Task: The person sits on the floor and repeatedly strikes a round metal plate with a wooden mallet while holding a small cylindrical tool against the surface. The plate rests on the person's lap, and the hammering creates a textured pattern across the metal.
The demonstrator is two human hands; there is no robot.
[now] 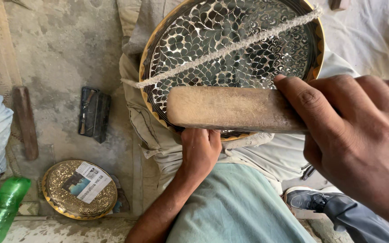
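Rough grey concrete floor (pixel 64 49) lay beneath a round brass plate with black-and-silver leaf engraving (pixel 230 49), propped on the person's lap. The left hand (pixel 199 150) gripped its lower rim; the right hand (pixel 356 135) clasped a worn wooden block (pixel 230 109) against its face. A frayed cord (pixel 230 47) crossed the plate. Nearby lay a smaller gold embossed plate (pixel 79 189), a green plastic bottle (pixel 3 207) and a black tool case (pixel 94 113).

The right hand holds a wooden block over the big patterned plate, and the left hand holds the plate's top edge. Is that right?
Not quite. In the head view the left hand grips the bottom edge of the patterned plate, nearest the person, not the top. The right hand does hold the wooden block over it.
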